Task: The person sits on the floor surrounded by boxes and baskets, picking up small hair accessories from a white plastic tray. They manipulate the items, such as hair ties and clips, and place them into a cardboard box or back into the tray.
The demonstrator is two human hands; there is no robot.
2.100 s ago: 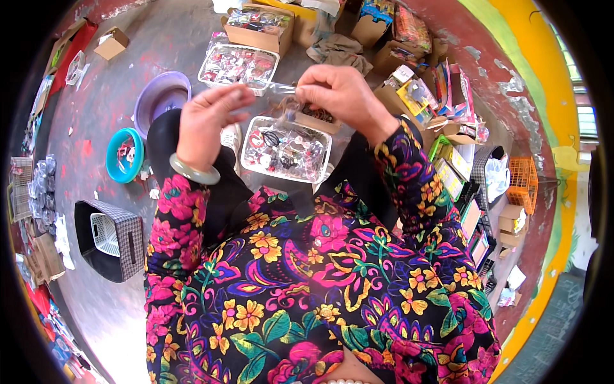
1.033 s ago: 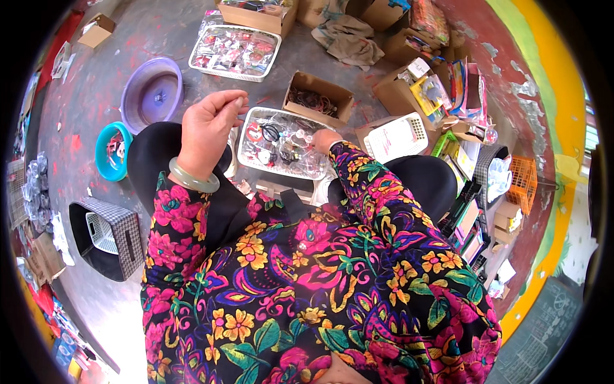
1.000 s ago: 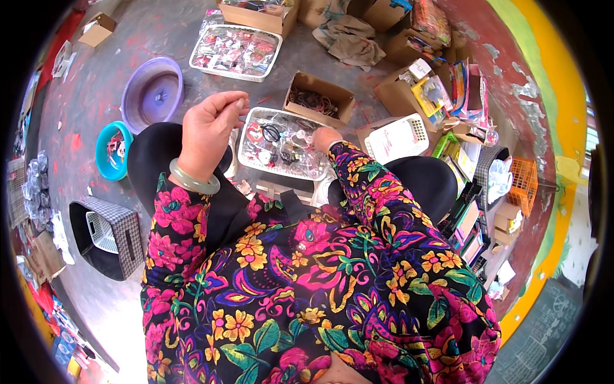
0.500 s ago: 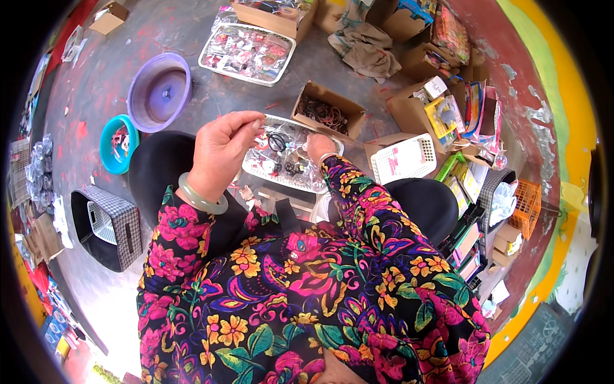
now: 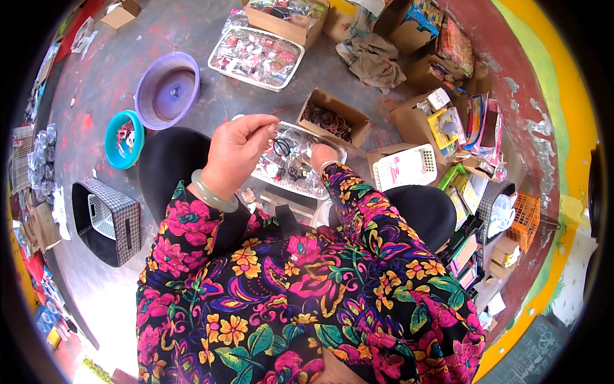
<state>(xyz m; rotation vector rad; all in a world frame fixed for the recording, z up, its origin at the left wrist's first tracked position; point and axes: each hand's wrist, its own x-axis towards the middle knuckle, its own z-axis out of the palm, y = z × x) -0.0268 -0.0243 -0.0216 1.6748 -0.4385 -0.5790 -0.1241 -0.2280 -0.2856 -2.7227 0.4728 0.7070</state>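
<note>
Two bare hands are mine, and both are at the white tray [image 5: 291, 187] of small trinkets between my knees. My right hand [image 5: 324, 155] dips inside its right-hand end, fingers down among the pieces; the back of the hand covers the fingertips, so I cannot tell how wide that grip is or whether it has hold of anything. My left hand [image 5: 239, 153] hangs above the tray's left end, its grip closed to a pinch, thumb against fingers; if something thin or clear is caught there, I cannot make it out. A black loop [image 5: 281, 147] and a dark coil [image 5: 297, 173] lie in the tray between the two hands, touched by neither as far as I can see. I judge the step in hand to be picking a piece out by feel with the right, while the left waits, raised. What the move calls for, to my mind, is a light fingertip pinch on a single piece, lifted clear so its neighbours do not tangle. Just beyond the tray sits a cardboard box [image 5: 360, 132] with a brown tangle [image 5: 329, 123] in it, and to its right is a white basket [image 5: 427, 171].
</note>
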